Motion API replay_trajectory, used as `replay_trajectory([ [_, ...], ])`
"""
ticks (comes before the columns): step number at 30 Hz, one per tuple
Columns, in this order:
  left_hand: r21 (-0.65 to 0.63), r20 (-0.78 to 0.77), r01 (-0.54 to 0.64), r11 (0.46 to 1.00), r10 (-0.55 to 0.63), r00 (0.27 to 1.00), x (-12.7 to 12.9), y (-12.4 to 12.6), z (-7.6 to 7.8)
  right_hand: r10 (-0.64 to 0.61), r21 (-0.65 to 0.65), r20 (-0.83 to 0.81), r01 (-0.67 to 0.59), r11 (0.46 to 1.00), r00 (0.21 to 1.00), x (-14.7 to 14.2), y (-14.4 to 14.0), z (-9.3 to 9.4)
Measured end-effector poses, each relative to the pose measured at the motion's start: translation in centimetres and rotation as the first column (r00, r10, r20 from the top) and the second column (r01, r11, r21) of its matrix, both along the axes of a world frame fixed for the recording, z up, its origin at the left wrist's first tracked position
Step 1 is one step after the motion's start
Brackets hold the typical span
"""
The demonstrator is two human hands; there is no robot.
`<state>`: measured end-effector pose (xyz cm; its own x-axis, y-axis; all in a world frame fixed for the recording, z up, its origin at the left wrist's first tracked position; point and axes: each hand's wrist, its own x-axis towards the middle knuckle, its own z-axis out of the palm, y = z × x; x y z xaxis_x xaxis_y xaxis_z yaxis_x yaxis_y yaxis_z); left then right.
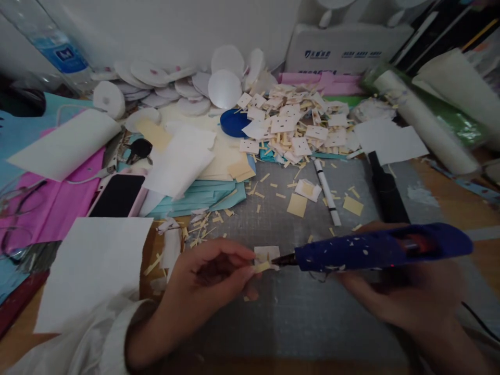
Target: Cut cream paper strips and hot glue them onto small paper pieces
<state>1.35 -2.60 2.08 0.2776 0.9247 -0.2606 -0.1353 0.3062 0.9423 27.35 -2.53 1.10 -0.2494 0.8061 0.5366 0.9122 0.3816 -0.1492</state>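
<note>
While your left hand [213,273] pinches a small paper square [266,259] between thumb and fingertips, your right hand [394,291] grips a blue glue gun [380,247], its nozzle touching the square's right edge. Both meet over the grey cutting mat [304,307] near the tabletop's front edge, just right of a white sheet [91,265] lying at the front left.

Beyond the nozzle, yellow paper scraps [297,204] dot the mat, with a white pen [327,191] and a black tool [385,190] lying alongside them. Farther back, a heap of white punched squares [291,127] crowds the middle of the tabletop, a blue lid [233,123] just beside it on the left. White round discs [224,88] pile against the rear wall. Toward the left edge, a dark phone [117,195] rests on pink paper [58,208], near teal sheets [203,195]. Rolled white paper [425,125] slants across the right rear corner, and a water bottle [54,47] stands at the far left.
</note>
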Motion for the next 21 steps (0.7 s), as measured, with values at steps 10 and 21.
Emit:
replay_trajectory([
  [10,-0.019,-0.001,0.007,1.0,-0.007,1.0,-0.2,-0.1,0.2,0.08,-0.011,0.102,-0.079,0.997,0.992,0.4,0.2,-0.1],
  [21,-0.03,0.031,0.029,0.999,-0.028,0.999,-0.2,-0.5,-0.1,-0.013,-0.11,-0.004,0.013,0.994,1.0,0.4,-0.1,-0.6],
])
